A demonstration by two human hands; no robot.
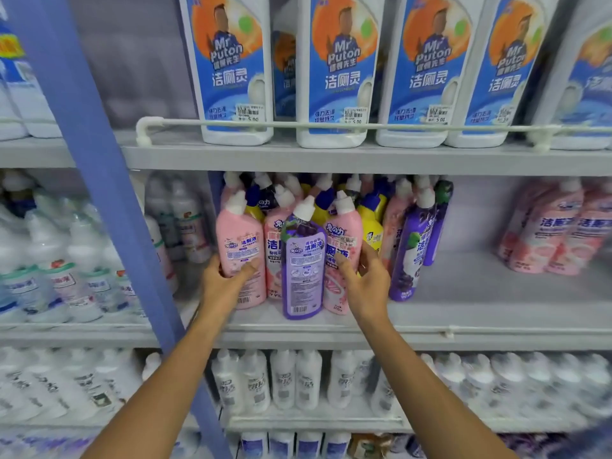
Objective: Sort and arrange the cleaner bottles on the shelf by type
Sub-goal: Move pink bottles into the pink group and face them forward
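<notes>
Outstretched left hand [225, 280] clasps left pink bottle [239, 231]; right hand [367, 283] clasps right pink bottle [345, 226].

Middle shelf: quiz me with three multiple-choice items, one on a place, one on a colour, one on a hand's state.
1. Where does the front purple bottle stand?
A. Between the left pink bottle and the right pink bottle
B. On the top shelf
C. Behind the yellow bottles

2. What colour is its cap?
A. Green
B. White
C. Red

3. What is the left hand doing?
A. Hanging idle
B. Holding a white jug
C. Gripping the left pink bottle

Answers:
1 A: a pink bottle flanks it on each side.
2 B: the cap shows plain white.
3 C: its thumb lies on the label and its fingers wrap the bottle's side.
</notes>
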